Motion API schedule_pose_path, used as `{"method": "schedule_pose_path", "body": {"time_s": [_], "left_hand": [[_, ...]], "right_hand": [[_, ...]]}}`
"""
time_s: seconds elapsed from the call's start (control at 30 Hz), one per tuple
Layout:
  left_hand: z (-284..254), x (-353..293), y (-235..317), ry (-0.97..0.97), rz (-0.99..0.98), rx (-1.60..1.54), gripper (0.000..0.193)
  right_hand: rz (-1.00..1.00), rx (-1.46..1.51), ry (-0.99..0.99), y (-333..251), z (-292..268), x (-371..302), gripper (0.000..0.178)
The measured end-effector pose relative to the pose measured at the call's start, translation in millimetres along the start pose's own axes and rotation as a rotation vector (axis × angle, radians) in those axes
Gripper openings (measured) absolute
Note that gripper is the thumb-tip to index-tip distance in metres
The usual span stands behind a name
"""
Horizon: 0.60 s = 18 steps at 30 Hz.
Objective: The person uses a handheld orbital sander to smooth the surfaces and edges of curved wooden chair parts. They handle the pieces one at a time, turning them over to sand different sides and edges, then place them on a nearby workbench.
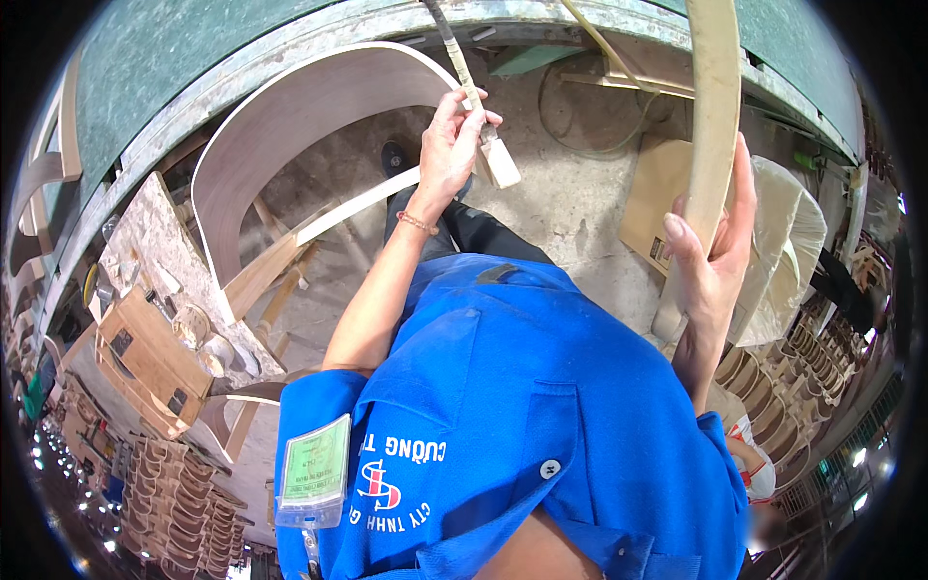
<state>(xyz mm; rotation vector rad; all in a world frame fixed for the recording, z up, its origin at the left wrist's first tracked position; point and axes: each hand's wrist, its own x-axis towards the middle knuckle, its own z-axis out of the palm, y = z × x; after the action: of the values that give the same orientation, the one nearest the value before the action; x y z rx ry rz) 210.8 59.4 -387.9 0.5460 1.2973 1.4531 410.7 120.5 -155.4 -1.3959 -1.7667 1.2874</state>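
Observation:
My left hand [452,150] is closed around a slim tool [464,72] with a tape-wrapped handle, a dark upper end and a flat whitish block at its lower end; its exact kind I cannot tell. On the right, my right hand [715,227] grips a long, pale, gently curved wooden strip [715,97], thumb on one side and fingers on the other. The strip stands nearly upright in the picture and runs past the top edge. Left of my left hand is a large bent wood panel [227,193], its curve toward the green-topped table.
The green table [203,72] spans the far side. A cardboard piece [655,193] and a plastic-wrapped bundle [788,232] stand at right. At left are a wooden box [159,353] and small containers [193,327]. Stacked curved wooden parts [179,493] and another person [754,464] are farther off.

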Motion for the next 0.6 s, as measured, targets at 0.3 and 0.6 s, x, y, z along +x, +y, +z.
{"method": "schedule_pose_path", "body": {"time_s": [0.3,0.6], "left_hand": [[4.6,-4.0,6.7,0.035,0.023,0.089,0.025],[10.2,-10.0,13.6,0.052,0.081,0.242,0.024]], "right_hand": [[-0.138,-0.072,-0.227,0.6,-1.5,-10.3,0.087],[-0.157,-0.501,-0.341,-26.0,-4.9,31.6,0.066]]}}
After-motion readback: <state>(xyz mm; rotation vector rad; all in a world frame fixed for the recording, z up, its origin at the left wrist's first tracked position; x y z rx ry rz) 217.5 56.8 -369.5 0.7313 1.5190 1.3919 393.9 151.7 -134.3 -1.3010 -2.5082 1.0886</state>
